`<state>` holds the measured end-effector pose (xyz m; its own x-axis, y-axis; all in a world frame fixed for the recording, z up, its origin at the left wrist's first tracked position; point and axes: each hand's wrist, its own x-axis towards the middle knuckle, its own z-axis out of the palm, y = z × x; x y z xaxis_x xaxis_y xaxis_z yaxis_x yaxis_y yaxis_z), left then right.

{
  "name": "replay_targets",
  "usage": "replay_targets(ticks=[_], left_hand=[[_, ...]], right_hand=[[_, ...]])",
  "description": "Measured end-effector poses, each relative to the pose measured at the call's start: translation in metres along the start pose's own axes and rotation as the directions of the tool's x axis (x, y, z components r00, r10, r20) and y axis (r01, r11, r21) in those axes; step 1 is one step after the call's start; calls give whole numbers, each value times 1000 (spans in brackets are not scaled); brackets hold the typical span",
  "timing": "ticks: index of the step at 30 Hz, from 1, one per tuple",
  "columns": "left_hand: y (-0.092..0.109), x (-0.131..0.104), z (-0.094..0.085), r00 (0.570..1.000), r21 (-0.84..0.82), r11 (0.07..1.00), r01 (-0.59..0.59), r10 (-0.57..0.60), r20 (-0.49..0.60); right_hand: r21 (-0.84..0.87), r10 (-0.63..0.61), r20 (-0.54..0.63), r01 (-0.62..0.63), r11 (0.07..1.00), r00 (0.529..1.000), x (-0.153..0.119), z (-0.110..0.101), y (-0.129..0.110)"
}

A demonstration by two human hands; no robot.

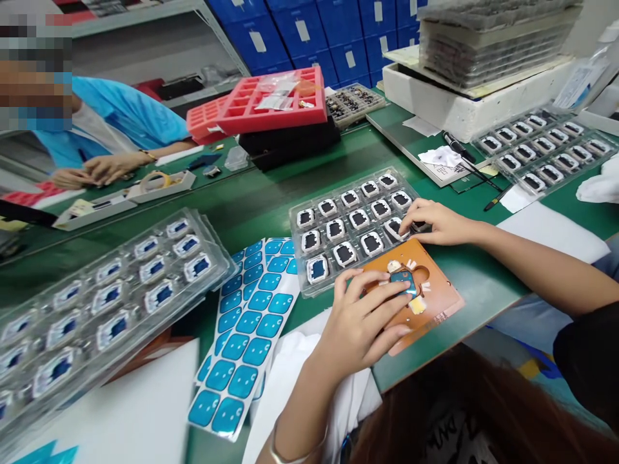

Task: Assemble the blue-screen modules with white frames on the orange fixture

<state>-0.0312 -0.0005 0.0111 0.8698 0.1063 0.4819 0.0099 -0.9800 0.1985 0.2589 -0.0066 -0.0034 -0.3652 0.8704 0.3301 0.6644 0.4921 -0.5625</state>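
On our green table [256, 209], one clear tray [333, 276] shows fourteen white-rimmed parts [358, 218]. Our left hand [360, 322], spread, touches one blue piece [402, 275]; our right hand [438, 222] curls, hold unclear.

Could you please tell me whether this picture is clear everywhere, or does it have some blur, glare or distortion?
Head view: the orange plate, left hand and right hand look fairly clear; the left-hand plastic tray looks stretched and softer toward the picture's edge; pale reflections lie on the green table; coarse pixels mask the upper-left corner.
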Motion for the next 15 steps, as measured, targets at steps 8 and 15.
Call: replay_targets(ticks=[8, 15], left_hand=[[1, 0, 0, 998, 3, 998, 57, -57, -13], [0, 1, 0, 999, 17, 999, 46, -46, -9]], right_hand=[[355, 80, -320, 41, 934, 944, -4, -3, -22], [383, -138, -224, 217, 898, 965, -14, -10, -55]])
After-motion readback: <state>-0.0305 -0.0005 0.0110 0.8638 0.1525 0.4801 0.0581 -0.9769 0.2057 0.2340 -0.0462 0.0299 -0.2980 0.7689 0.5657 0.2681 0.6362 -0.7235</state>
